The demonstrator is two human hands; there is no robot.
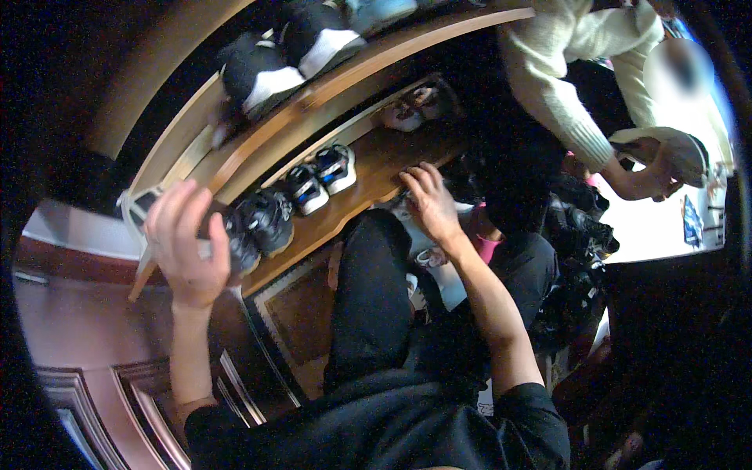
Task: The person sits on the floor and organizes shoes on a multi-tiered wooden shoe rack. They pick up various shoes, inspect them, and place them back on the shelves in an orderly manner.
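My left hand (188, 247) is raised at the left end of the wooden shoe rack, fingers apart and nothing in them. Right beside it, a pair of black sneakers (266, 222) stands on the lower shelf (372, 178). Farther along sits a pair of black, white and blue sneakers (323, 178). My right hand (432, 205) hovers near the front edge of that shelf, its fingers loosely bent and apart, holding nothing. Dark shoes under and behind it are too dim to make out well.
Black-and-white sneakers (262, 77) and a light blue shoe (382, 11) stand on the upper shelf. On the right, another person in a cream sweater (552, 86) holds a pale shoe-like item (689, 157). Black shoes (580, 223) pile up beside my knee. A panelled brown door (86, 329) is at left.
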